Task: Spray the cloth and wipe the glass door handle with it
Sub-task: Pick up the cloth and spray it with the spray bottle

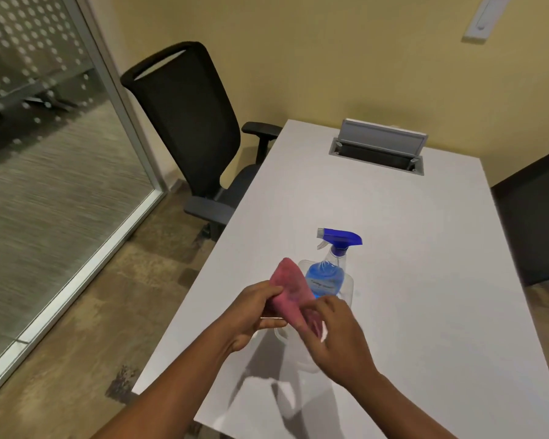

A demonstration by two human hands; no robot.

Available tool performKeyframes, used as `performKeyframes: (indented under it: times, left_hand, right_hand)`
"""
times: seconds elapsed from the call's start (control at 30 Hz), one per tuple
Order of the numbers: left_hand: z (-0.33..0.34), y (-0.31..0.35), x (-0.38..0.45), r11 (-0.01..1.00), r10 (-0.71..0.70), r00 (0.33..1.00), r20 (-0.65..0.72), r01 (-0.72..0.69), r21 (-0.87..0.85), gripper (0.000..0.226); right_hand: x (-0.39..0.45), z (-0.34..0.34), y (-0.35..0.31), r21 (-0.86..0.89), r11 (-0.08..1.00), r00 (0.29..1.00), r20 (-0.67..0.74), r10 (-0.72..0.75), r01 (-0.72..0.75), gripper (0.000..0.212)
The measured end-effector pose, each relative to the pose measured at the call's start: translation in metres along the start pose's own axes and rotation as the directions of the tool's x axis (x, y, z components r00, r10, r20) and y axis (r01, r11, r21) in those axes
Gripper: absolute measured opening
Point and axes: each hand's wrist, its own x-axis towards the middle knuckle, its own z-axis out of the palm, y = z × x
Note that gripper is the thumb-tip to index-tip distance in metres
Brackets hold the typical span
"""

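While both hands work above the near part of the white table (425, 248), the pink cloth (290, 286) is held up between them, clear of the tabletop. The left hand (251, 315) pinches the cloth's left edge between thumb and fingers; the right hand (336, 331) has its fingers closed on the lower right part of the fabric, though motion blur leaves the exact hold there unclear. The cloth appears bunched or partly folded, its upper corner rising in front of the spray bottle (328, 274).

The bottle, clear with blue liquid and a blue trigger head (341, 239), stands upright on the table just behind the cloth, untouched, inside or beside a clear plastic container (346, 280) whose outline is hard to trace. A black office chair (194, 128) stands at the table's left side, and a glass partition (45, 153) with a dotted film fills the left of the view. No door handle is visible from here.

Judged stage: preparation of the cloth, ahead of spraying; the cloth shows no sign of wetting. The next move likely calls for one hand to keep the cloth gathered as a pad while the other lets go, takes the bottle by its neck, and aims the nozzle at the fabric. The handle must then be found elsewhere.
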Motion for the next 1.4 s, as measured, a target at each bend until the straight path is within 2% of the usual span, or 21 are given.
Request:
performKeyframes:
  times: [0.07, 0.1, 0.17, 0.2, 0.23, 0.27, 0.37, 0.47, 0.6, 0.67, 0.8, 1.0, 1.1, 1.23, 1.33, 1.4]
  left_hand:
    - [-0.003, -0.001, -0.002, 0.998, 0.040, 0.999, 0.007, -0.040, 0.051, 0.026]
    - [-0.004, -0.001, -0.003, 0.997, 0.052, 0.999, 0.015, -0.053, 0.063, 0.026]
    - [-0.003, -0.002, -0.004, 0.993, 0.076, 0.996, 0.039, -0.079, 0.086, 0.026]
    - [-0.001, -0.003, -0.005, 0.988, 0.097, 0.994, 0.049, -0.102, 0.118, 0.025]
    - [0.000, -0.004, -0.005, 0.977, 0.124, 0.991, 0.058, -0.132, 0.166, 0.025]
    - [0.002, -0.005, -0.004, 0.961, 0.151, 0.986, 0.069, -0.163, 0.225, 0.024]
    - [0.007, -0.011, -0.002, 0.905, 0.195, 0.976, 0.097, -0.218, 0.365, 0.023]
    - [0.008, -0.017, 0.000, 0.891, 0.210, 0.974, 0.090, -0.229, 0.393, 0.017]
    - [0.012, -0.021, 0.000, 0.883, 0.227, 0.971, 0.081, -0.240, 0.403, 0.014]
    - [0.014, -0.023, -0.001, 0.892, 0.227, 0.969, 0.097, -0.247, 0.380, 0.018]
    - [0.020, -0.022, -0.003, 0.920, 0.206, 0.971, 0.118, -0.233, 0.315, 0.033]
    - [0.028, -0.022, 0.002, 0.896, 0.276, 0.961, 0.018, -0.264, 0.356, 0.029]
    - [0.024, -0.021, 0.003, 0.904, 0.309, 0.951, 0.025, -0.301, 0.304, 0.029]
    - [0.016, -0.017, 0.003, 0.931, 0.319, 0.947, 0.028, -0.319, 0.178, 0.043]
    - [0.008, -0.015, 0.002, 0.954, 0.300, 0.954, 0.007, -0.300, -0.011, 0.063]
    - [0.003, -0.014, 0.003, 0.945, 0.243, 0.967, -0.075, -0.253, -0.205, 0.066]
  right_hand:
    - [0.000, -0.007, 0.006, 0.246, 0.937, 0.962, -0.057, 0.268, -0.247, 0.015]
    - [0.005, -0.009, 0.010, 0.349, 0.849, 0.904, -0.012, 0.426, -0.396, 0.014]
    - [0.017, -0.012, 0.017, 0.453, 0.553, 0.701, 0.281, 0.656, -0.699, 0.033]
    - [0.022, -0.015, 0.017, 0.454, 0.401, 0.591, 0.439, 0.677, -0.796, 0.047]
    - [0.026, -0.017, 0.016, 0.452, 0.290, 0.520, 0.549, 0.655, -0.843, 0.058]
    - [0.029, -0.019, 0.015, 0.464, 0.220, 0.490, 0.611, 0.622, -0.858, 0.066]
    - [0.040, -0.018, 0.010, 0.522, 0.173, 0.511, 0.618, 0.597, -0.835, 0.076]
    - [0.051, -0.014, 0.000, 0.555, 0.186, 0.540, 0.587, 0.603, -0.811, 0.071]
    - [0.051, -0.011, -0.009, 0.609, 0.269, 0.628, 0.508, 0.590, -0.746, 0.032]
    - [0.050, -0.011, -0.013, 0.617, 0.287, 0.645, 0.495, 0.582, -0.732, 0.020]
    - [0.049, -0.006, -0.012, 0.598, 0.335, 0.661, 0.484, 0.573, -0.729, 0.024]
    - [0.045, 0.002, -0.007, 0.623, 0.382, 0.708, 0.436, 0.555, -0.683, 0.039]
    - [0.045, 0.002, -0.006, 0.634, 0.376, 0.703, 0.401, 0.587, -0.675, 0.041]
    - [0.045, -0.002, -0.009, 0.675, 0.364, 0.723, 0.375, 0.580, -0.642, 0.041]
    - [0.046, -0.004, -0.011, 0.728, 0.325, 0.741, 0.363, 0.565, -0.604, 0.038]
    - [0.047, -0.006, -0.013, 0.779, 0.259, 0.749, 0.364, 0.553, -0.570, 0.034]
